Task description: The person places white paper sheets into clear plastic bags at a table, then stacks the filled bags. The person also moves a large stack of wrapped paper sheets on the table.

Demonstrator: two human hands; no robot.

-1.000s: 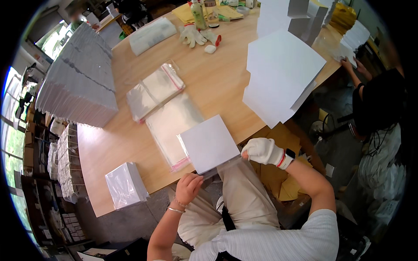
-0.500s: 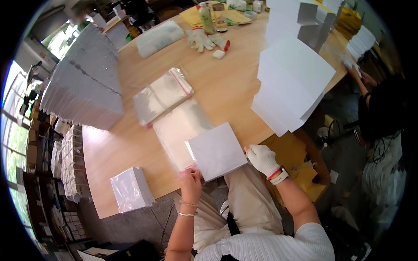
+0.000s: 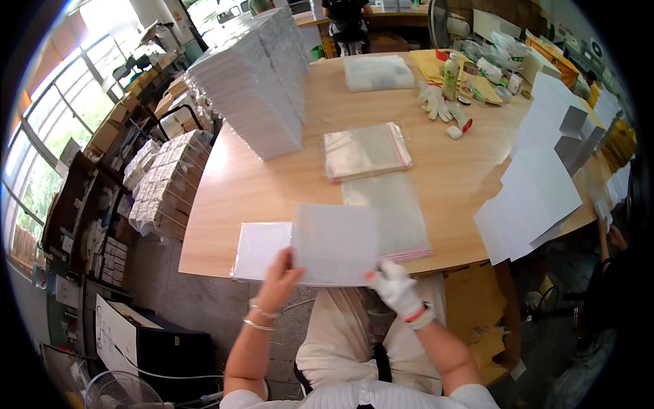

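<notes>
Workroom with windows and shelving along the left; a wood-toned worktop is placed centrally, with a concrete floor seen below. White square piece, one, flat, slightly blurred: held at the near edge of the worktop, between a film-wrapped white packet on the left and a pile of transparent sleeves on the right, parts of both being overlapped in view; whether either is touched cannot be told. Left hand, bare, braceleted: thumb and fingers are closed on the piece's near left corner. Right hand, white-gloved, with a band at the wrist: the near right corner is gripped between thumb and fingers, their exact placing being blurred. Beyond the sleeves, a bundle of transparent bags with a reddish edge is laid. A tall stack of white packets is set at the far left, a folded film bundle at the far edge. White gloves, a green bottle and a small white block are grouped at the far right. White folded sheets are spread at the right edge; yellow-brown paper is heaped below.
</notes>
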